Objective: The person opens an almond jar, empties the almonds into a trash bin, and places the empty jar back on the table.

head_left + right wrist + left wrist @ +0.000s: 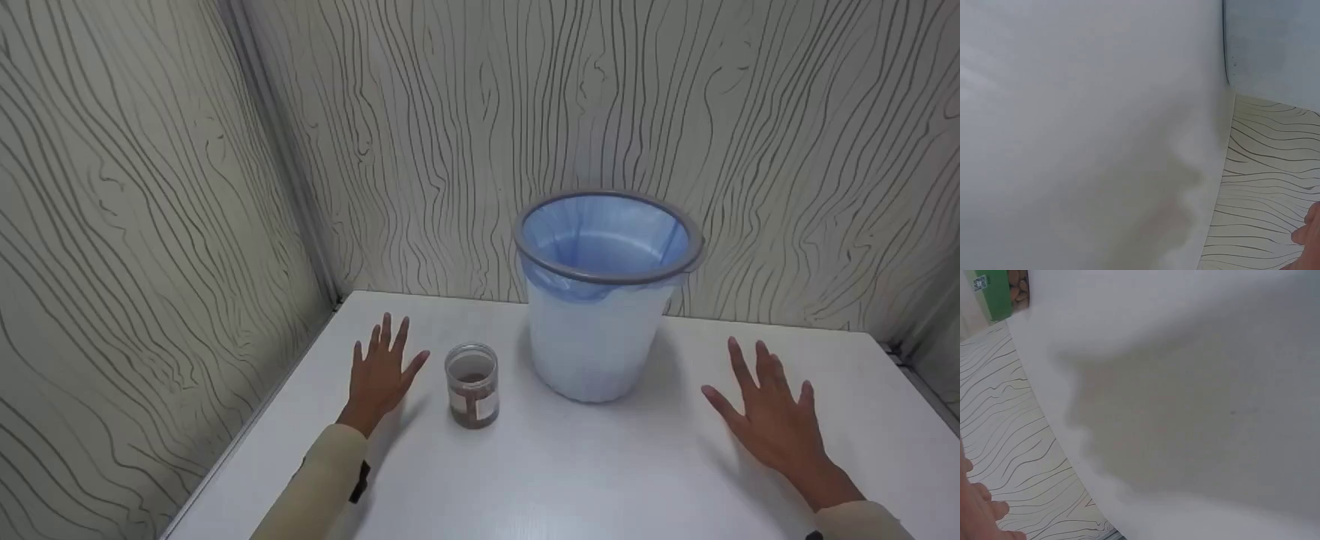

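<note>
My left hand (377, 381) is held over the left side of the white table, fingers straight and spread, holding nothing. Just right of it stands a clear jar (472, 386), part filled with brown pieces that look like almonds; the left wrist view catches a green label on the jar (999, 295). Whether a clear lid covers it I cannot tell. My right hand (780, 424) hovers over the right side with its fingers spread, and it holds nothing either. Between the jar and this hand is a white waste bin (592, 352) with a blue liner (570, 232) under its grey rim.
The white table (570, 480) ends at a back wall (435, 150) patterned with wood-grain lines. A similar panel (135, 262) rises along the left side. Both hands cast soft shadows on the tabletop.
</note>
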Available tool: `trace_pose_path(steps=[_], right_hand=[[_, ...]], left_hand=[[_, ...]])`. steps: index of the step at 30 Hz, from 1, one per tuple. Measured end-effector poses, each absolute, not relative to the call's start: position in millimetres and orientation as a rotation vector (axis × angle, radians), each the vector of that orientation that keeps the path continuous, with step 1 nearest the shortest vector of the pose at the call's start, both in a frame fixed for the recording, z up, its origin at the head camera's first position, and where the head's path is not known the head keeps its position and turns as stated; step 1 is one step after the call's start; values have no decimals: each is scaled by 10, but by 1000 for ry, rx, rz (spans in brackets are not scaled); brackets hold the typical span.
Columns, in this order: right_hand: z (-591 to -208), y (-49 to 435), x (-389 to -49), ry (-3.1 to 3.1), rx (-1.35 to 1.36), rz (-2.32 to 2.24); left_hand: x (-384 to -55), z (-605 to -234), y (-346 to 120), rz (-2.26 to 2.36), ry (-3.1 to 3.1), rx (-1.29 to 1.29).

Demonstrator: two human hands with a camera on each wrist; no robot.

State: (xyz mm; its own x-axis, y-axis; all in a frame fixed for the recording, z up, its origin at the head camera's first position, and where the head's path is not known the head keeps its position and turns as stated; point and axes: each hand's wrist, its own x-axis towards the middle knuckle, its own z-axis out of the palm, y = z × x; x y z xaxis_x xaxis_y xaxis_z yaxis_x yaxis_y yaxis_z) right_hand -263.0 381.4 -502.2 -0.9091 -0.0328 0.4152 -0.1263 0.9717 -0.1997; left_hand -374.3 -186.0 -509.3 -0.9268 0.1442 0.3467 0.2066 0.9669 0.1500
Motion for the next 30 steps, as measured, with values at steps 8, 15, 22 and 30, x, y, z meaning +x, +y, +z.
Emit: trace_pose_path(steps=[8, 15, 22, 30], right_hand=[[-5073, 3708, -2547, -2689, 141, 348], [-5098, 3596, -2482, -2697, 160, 362], [-5139, 3472, -2415, -2692, 162, 332], [-5167, 3359, -2410, -2700, 212, 386]], left_hand=[[-3665, -5085, -1843, -287, -2760, -264], [-3634, -5089, -1832, -330, -2754, -258], [-3578, -5097, -1812, -345, -2743, -254], [-3536, -5124, -1773, -417, -2702, -282]])
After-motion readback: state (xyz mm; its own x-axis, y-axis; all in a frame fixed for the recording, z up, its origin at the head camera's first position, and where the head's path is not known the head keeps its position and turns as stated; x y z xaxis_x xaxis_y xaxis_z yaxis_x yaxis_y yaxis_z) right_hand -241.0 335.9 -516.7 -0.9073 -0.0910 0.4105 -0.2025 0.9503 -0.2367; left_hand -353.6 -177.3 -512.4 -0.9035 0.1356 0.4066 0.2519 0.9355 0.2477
